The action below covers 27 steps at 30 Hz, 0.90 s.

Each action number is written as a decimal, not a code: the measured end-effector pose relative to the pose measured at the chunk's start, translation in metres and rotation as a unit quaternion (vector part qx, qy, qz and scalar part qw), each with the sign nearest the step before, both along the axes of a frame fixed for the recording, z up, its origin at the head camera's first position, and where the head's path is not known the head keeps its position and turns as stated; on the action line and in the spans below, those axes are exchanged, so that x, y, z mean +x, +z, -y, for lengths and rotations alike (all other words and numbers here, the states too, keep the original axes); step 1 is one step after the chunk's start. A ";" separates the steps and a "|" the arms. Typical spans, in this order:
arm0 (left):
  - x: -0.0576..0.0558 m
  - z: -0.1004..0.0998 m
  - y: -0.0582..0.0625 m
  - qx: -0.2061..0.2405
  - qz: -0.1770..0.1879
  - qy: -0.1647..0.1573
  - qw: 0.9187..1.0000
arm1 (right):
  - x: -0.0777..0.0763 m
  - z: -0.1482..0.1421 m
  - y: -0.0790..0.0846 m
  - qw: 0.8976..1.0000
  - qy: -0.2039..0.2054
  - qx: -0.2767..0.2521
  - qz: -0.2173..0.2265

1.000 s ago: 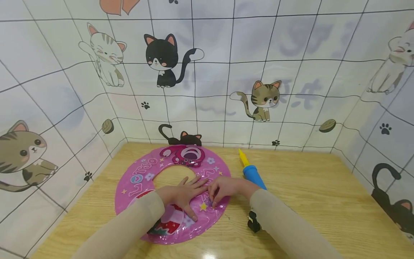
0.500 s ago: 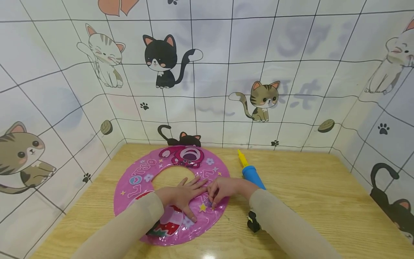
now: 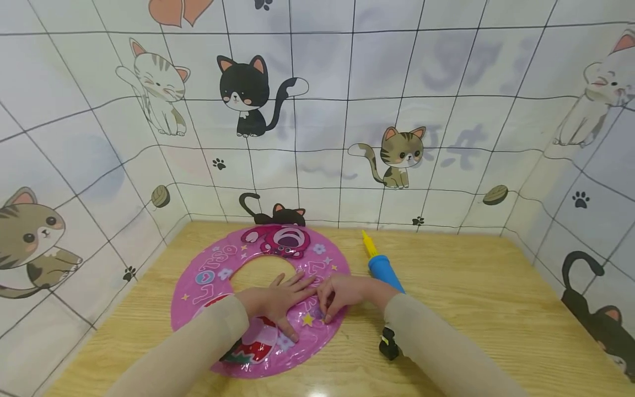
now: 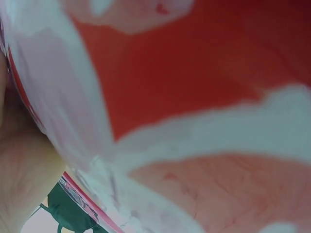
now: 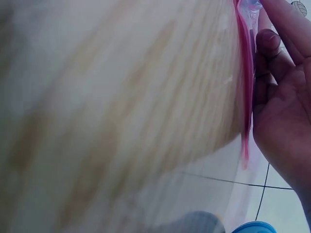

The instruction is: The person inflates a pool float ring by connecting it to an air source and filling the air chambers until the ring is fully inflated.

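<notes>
A pink swim ring, printed with a bear, flowers and strawberries, lies nearly flat on the wooden table. My left hand rests palm down across its right inner part, fingers spread. With thumb and forefinger, my right hand pinches the ring's small clear valve near its right edge, the other fingers curled in. The fingers hide most of the valve. The left wrist view is filled by the ring's red and white print, with part of the left hand at the left side.
A blue hand pump with a yellow nozzle lies right of the ring, partly under the right forearm. A small black object shows beside the right sleeve. Cat-print sheeting walls in the wooden table at the back and sides.
The head view has shifted slightly, so everything sits a little lower and further left. Both hands keep the same places on the ring.
</notes>
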<state>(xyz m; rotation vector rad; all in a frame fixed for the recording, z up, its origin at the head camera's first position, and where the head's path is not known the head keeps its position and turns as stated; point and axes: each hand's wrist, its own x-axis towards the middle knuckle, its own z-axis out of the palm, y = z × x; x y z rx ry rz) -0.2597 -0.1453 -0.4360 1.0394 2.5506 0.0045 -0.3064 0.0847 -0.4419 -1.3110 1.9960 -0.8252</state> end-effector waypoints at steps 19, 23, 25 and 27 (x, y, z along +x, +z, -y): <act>0.002 -0.005 0.000 0.073 -0.005 -0.001 0.997 | 0.016 -0.028 0.023 0.997 -0.061 0.037 -0.016; 0.005 -0.006 0.007 0.075 -0.001 -0.003 0.997 | 0.020 -0.039 0.030 0.995 -0.089 0.034 -0.024; 0.006 -0.005 0.009 0.076 -0.005 -0.007 0.997 | 0.021 -0.044 0.033 0.994 -0.096 0.026 -0.031; 0.006 -0.004 0.009 0.084 -0.007 -0.004 0.996 | 0.022 -0.049 0.036 0.993 -0.106 0.020 -0.042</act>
